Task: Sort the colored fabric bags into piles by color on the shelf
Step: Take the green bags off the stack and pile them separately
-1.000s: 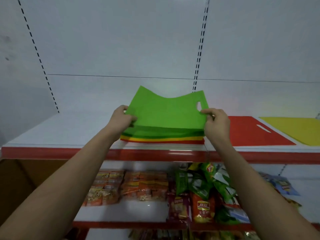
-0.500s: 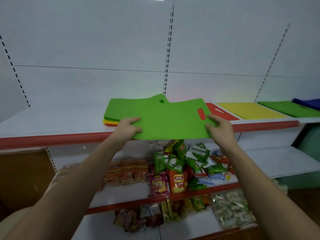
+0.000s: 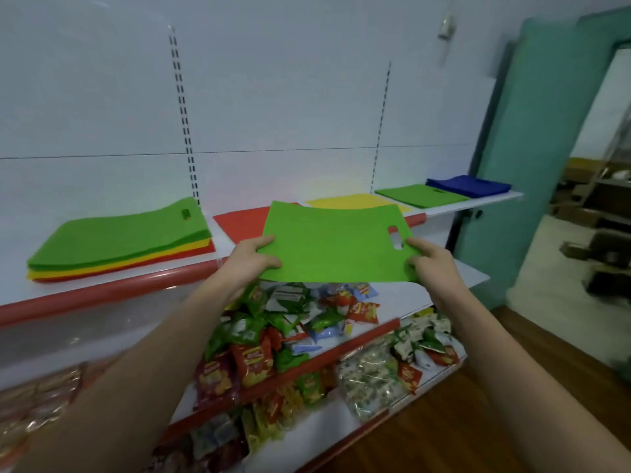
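A white back wall (image 3: 273, 97) with slotted uprights fills most of the view, and a teal door (image 3: 532, 165) stands open at three o'clock onto a dimmer room. Wooden floor (image 3: 495, 421) shows at five o'clock. The top shelf (image 3: 102, 295), white with a red front edge, runs from nine o'clock up toward two o'clock.

On it, at nine o'clock, lies a mixed stack of bags (image 3: 119, 244): green on top, yellow under that, red at the bottom. Further along lie a red bag (image 3: 242, 221), a yellow bag (image 3: 348, 201), a green bag on the shelf (image 3: 420, 196) and, farthest at two o'clock, a blue pile (image 3: 467, 186).

At the centre a green bag (image 3: 327, 244) is held flat in the air, just in front of the shelf edge and over the red one. The left hand (image 3: 252, 257) pinches its left edge, thumb on top; the right hand (image 3: 430, 261) grasps the right edge beside the handle slot.

The lower shelves (image 3: 358, 336) at six o'clock hold heaps of snack packets (image 3: 273, 336) in green, red and clear wrappers.
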The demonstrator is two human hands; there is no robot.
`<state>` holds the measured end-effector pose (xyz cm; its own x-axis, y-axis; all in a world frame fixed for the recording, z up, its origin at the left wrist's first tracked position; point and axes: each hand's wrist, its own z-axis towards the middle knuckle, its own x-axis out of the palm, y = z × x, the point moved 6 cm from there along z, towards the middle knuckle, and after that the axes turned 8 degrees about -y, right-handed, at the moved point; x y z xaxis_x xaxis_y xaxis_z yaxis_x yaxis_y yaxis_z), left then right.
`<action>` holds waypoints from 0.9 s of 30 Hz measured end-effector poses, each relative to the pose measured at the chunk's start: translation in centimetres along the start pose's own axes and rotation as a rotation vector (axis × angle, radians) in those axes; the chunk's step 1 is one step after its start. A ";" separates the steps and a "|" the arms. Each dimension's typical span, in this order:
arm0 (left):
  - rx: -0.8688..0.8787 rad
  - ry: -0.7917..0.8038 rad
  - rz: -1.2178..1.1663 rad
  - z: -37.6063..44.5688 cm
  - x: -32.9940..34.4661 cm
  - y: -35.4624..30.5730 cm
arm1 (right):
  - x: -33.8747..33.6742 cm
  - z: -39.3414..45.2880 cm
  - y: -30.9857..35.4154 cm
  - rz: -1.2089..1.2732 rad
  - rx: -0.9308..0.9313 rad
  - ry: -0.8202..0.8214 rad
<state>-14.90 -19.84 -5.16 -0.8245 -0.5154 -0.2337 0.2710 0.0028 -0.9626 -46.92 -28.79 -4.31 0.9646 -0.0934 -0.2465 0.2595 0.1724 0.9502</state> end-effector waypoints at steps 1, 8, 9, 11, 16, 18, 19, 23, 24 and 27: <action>0.004 0.019 -0.002 -0.3 2.1 -0.6 | -2.0 0.6 -0.8 -0.004 0.021 -0.014; 0.015 0.138 0.006 -1.1 15.5 -3.2 | -13.9 3.5 -5.0 -0.093 0.039 -0.080; 0.021 0.147 0.005 -1.2 17.2 -3.6 | -15.3 4.0 -5.6 -0.104 0.045 -0.095; 0.032 0.179 0.012 -1.2 20.3 -4.2 | -17.8 5.0 -6.7 -0.102 0.055 -0.121; 0.051 0.235 0.024 0.9 26.3 -4.5 | -22.1 7.8 -8.8 -0.155 0.060 -0.189; 0.066 0.265 0.026 2.4 28.4 -4.2 | -23.1 8.9 -9.5 -0.162 0.067 -0.232; 0.073 0.280 0.025 3.1 29.6 -4.1 | -23.4 9.4 -9.9 -0.156 0.074 -0.259; 0.096 0.315 -0.002 6.3 33.8 -3.9 | -24.4 12.8 -11.5 -0.140 0.068 -0.315; 0.097 0.319 -0.008 7.3 34.8 -3.8 | -24.4 13.7 -12.0 -0.138 0.074 -0.321; 0.098 0.335 -0.057 10.3 37.9 -3.5 | -24.5 16.7 -13.3 -0.131 0.082 -0.324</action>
<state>-41.93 -48.23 -9.27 -0.9525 -0.2024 -0.2274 0.2526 -0.1086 -0.9615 -74.80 -45.20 -7.69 0.8549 -0.4183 -0.3068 0.3631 0.0602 0.9298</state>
